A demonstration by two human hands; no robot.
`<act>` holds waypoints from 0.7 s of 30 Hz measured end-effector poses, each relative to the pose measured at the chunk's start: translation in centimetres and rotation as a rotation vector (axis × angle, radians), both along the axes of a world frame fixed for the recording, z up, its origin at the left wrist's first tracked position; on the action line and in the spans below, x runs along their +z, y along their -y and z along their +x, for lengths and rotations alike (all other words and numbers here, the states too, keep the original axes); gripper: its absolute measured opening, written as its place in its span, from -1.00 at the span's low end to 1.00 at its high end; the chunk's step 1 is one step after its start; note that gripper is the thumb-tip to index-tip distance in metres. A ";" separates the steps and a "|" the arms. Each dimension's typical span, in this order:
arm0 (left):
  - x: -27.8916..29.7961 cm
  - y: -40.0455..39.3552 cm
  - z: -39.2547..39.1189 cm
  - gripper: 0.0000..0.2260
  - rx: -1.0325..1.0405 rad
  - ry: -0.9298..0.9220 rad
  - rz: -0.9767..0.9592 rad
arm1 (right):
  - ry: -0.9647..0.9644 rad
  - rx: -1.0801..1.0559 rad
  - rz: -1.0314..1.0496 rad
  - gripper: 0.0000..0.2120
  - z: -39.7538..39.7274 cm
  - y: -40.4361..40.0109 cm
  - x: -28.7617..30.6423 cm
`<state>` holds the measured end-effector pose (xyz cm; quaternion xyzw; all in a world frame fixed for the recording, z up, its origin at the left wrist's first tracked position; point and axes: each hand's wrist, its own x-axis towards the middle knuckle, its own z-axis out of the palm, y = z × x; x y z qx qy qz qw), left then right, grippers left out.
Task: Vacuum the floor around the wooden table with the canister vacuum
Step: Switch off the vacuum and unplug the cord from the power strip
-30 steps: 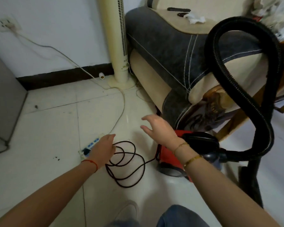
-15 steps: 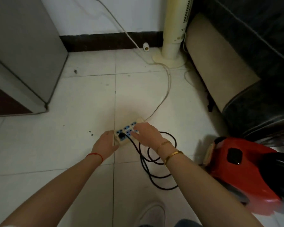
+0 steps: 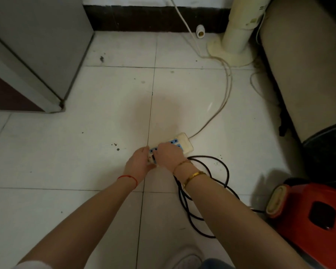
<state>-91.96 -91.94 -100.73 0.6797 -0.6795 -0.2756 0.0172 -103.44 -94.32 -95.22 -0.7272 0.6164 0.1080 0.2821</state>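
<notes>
White tiled floor, speckled with crumbs. Red canister vacuum parked low right; black cord coiled toward the power strip. Left hand bracing the strip's end, right hand pinching at the plug. Best pushed straight, strip held flat.

home living room | sofa – tower fan – tiled floor
</notes>
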 end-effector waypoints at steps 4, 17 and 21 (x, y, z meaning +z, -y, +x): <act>-0.5 -0.1 0.2 -0.33 -0.005 -0.026 -0.003 | -0.014 -0.014 0.044 -0.71 1.0 0.2 -0.3; -1.0 -0.2 0.5 -0.35 -0.013 -0.030 -0.023 | 0.222 -0.119 0.230 -0.62 -0.5 3.0 1.9; -0.4 0.0 0.1 -0.30 0.006 -0.014 0.023 | 0.276 -0.326 0.112 -0.69 -4.1 2.6 2.8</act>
